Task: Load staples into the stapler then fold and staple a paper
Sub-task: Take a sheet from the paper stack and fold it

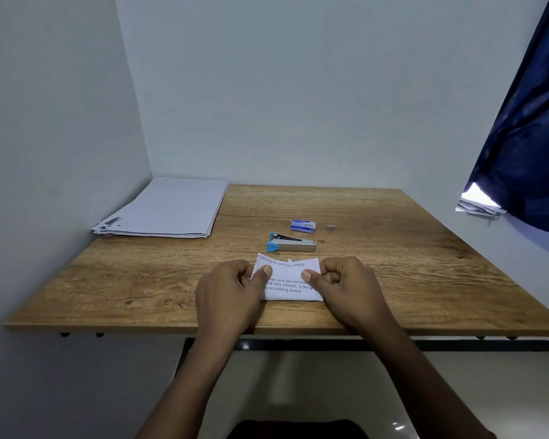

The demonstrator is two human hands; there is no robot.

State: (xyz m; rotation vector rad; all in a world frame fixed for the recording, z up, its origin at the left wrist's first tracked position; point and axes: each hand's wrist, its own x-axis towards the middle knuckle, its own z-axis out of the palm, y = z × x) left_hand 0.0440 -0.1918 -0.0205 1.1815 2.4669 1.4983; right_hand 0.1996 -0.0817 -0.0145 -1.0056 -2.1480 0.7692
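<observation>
While hands [232,289] [346,286] pinch, creased paper [287,280], woodgrain table [140,280]

A folded paper [287,282] lies on the tabletop [393,264] at lower centre of the frame, the left hand [232,289] on its left edge, the right hand [346,286] on its right. Just above it sits the stapler [291,243], then the staple box [303,225]. A paper stack [165,208] fills the tabletop's upper left corner.

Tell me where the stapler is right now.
In the head view, the stapler lies on the wooden table near its middle, just beyond the folded paper and in front of the small staple box.
</observation>
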